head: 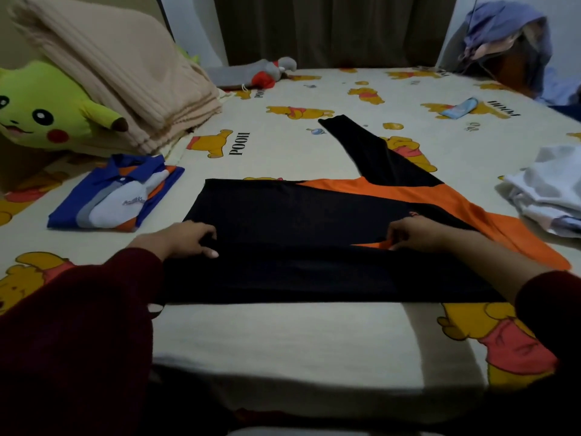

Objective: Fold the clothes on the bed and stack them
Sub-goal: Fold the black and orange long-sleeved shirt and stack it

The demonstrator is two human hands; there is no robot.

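Observation:
A black and orange long-sleeved shirt [298, 215] lies flat across the middle of the bed, one black sleeve stretching away to the far right. My left hand [185, 239] pinches the black cloth at its left side. My right hand [415, 236] grips a fold of the shirt near the orange part on the right. A folded blue, white and orange polo shirt [116, 196] lies on the sheet to the left. A loose pile of white clothes [550, 190] sits at the right edge.
The bed sheet [283, 335] is cream with yellow bear prints. A green plush toy [41, 111] and a folded beige blanket [119, 70] fill the far left. A grey and red plush [267, 72] lies at the far side. Clothes hang at the far right [509, 36].

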